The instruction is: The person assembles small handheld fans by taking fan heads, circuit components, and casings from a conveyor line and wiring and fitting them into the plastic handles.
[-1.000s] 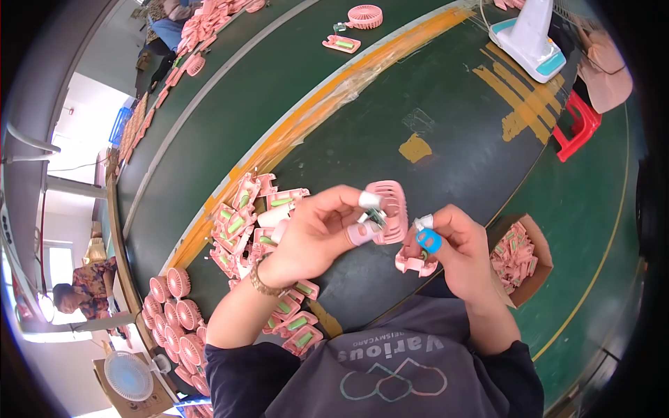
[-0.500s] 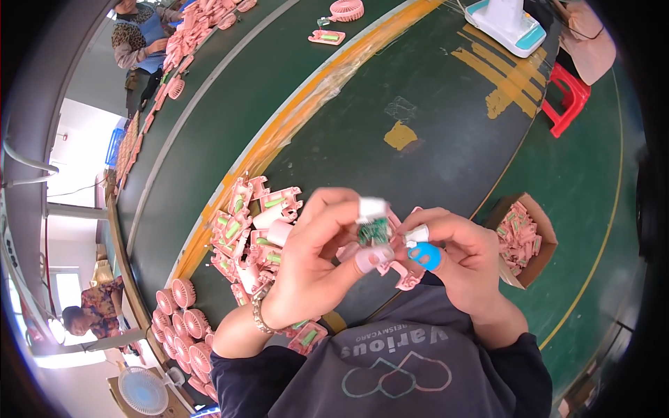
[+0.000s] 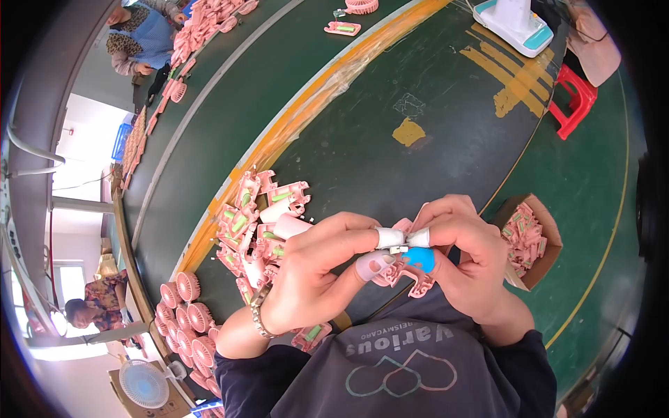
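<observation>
My left hand [image 3: 317, 272] and my right hand [image 3: 465, 254] meet in front of my chest, fingertips pinched together. Between them shows a small white connector [image 3: 398, 249], gripped by the left index finger and thumb. Behind and below it is a pink plastic housing [image 3: 416, 282] with a notched end, which my right hand holds. Much of the housing is covered by fingers. White covers sit on both index fingertips, a pale one on the left thumb and a blue one on the right thumb. Beside my left hand lies a heap of pink housings [image 3: 240, 221] with green cells inside.
Round pink fan grilles [image 3: 188, 285] are stacked at the left table edge. A cardboard box [image 3: 547, 261] of pink parts stands at right, below a red stool [image 3: 575, 103]. A white-and-teal device [image 3: 519, 28] sits at the far end. Across the belt, a person [image 3: 143, 38] works by more pink parts.
The green circuit board seen in my left fingers is now hidden. My fingertips have come together around the white connector. The whole view has shifted slightly.
</observation>
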Motion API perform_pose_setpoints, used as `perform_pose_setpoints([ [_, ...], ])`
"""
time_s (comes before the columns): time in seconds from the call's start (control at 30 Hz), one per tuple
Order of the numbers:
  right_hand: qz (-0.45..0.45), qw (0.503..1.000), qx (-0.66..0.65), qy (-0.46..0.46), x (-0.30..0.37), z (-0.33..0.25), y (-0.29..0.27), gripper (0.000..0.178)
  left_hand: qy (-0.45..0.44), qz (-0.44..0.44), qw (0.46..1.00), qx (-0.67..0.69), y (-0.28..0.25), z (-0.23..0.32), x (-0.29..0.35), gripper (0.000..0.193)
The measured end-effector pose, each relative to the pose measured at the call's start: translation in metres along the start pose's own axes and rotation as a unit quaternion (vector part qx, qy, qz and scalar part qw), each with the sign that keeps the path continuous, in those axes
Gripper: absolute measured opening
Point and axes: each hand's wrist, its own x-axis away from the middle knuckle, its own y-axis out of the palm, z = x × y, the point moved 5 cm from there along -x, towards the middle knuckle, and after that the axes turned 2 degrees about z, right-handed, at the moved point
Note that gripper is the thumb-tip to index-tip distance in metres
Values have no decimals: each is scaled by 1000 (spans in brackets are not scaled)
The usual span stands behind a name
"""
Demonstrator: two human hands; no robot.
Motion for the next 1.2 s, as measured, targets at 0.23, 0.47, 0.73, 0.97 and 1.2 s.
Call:
perform_pose_setpoints([
  [0.23,-39,994,40,-96,-8,-11,5,11,35,42,997,-52,-12,9,0,18],
  [0.47,-87,982,-151,67,-14,9,22,11,33,14,997,-69,-25,12,4,9],
  [0.73,-221,949,-172,143,-36,24,54,8,6,-38,992,-122,-44,3,12,6],
  [0.97,51,988,-97,108,-101,135,111,27,-81,245,957,-134,-185,-110,-21,11],
  [1.2,-188,951,222,-101,-42,132,174,67,-277,208,797,-494,-233,-231,-24,21],
])
